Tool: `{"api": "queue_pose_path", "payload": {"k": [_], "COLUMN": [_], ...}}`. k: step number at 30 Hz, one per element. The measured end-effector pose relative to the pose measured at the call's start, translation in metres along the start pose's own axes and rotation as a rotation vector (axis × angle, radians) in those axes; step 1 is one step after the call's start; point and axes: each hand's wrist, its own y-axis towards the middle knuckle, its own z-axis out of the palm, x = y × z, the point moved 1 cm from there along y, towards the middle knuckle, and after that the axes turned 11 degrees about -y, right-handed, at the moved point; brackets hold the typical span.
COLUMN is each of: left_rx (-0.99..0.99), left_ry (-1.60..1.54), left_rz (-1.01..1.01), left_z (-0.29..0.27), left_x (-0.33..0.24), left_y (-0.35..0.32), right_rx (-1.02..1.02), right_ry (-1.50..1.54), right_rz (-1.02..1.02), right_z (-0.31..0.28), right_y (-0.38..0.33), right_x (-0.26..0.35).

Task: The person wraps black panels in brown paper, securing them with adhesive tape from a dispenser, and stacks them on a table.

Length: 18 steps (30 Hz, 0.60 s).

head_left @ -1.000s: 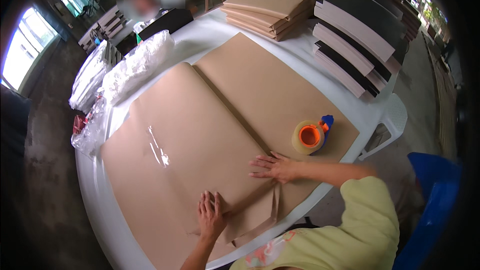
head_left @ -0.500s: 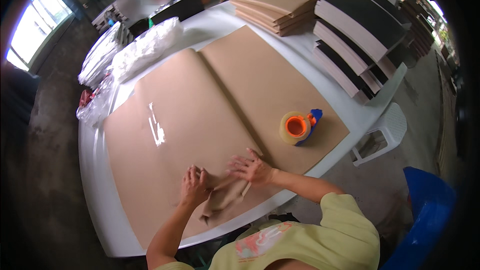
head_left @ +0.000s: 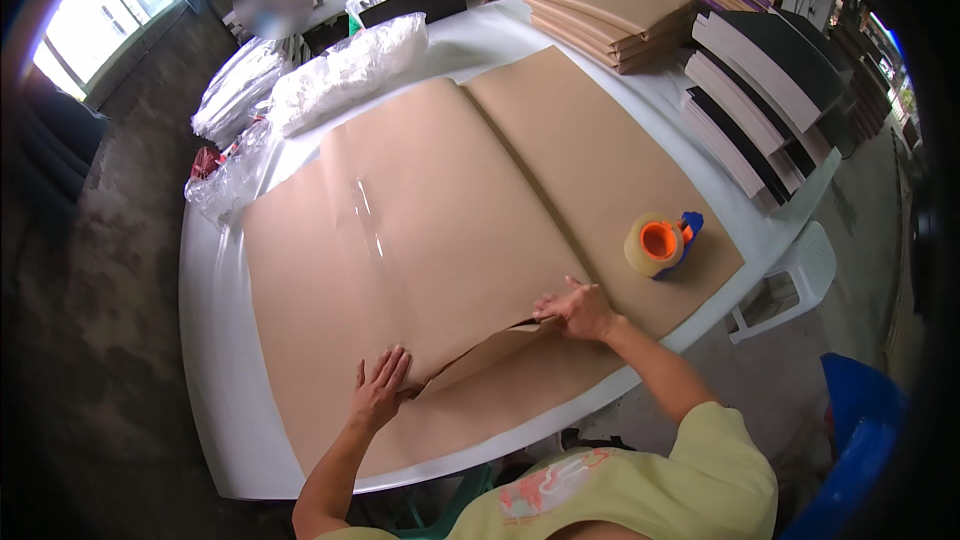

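Observation:
A large sheet of brown kraft paper [head_left: 330, 380] lies under a wide flat brown paper bundle [head_left: 460, 200], which has a strip of clear tape [head_left: 368, 218] on its top. Along the bundle's near end runs a folded paper flap [head_left: 490, 348], with a dark gap above it. My left hand [head_left: 380, 387] lies on the flap's left end, fingers stretched out and thumb apart. At the flap's right end, my right hand [head_left: 578, 308] is closed on the paper edge with bent fingers. Right of the bundle, a tape dispenser [head_left: 660, 244] with an orange core rests on the sheet.
Folded brown paper packs [head_left: 612, 0] are stacked at the back, beside black-and-grey boards [head_left: 765, 80]. Crumpled clear plastic [head_left: 345, 70] lies at the back left of the white table [head_left: 215, 360]. A white stool [head_left: 795, 285] stands right. Two people are beyond the table.
My hands have spread apart, the right one moving right and slightly forward. The crumpled flap between them is now drawn out lengthwise. The whole view has shifted.

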Motion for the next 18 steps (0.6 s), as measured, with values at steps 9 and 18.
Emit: {"api": "queue_pose_path", "payload": {"k": [9,18], "left_rx": [-0.755,-0.519], "left_ry": [-1.039,-0.773], "left_rz": [-0.167,-0.035], "left_z": [0.023,0.016], "left_x": [-0.013,-0.025], "left_y": [0.039,0.051], "right_rx": [0.146,0.115], "right_ry": [0.016,0.104], "right_rz": [0.199,0.266], "right_z": [-0.015,-0.036], "right_y": [0.025,0.028], "right_x": [0.008,0.013]}}
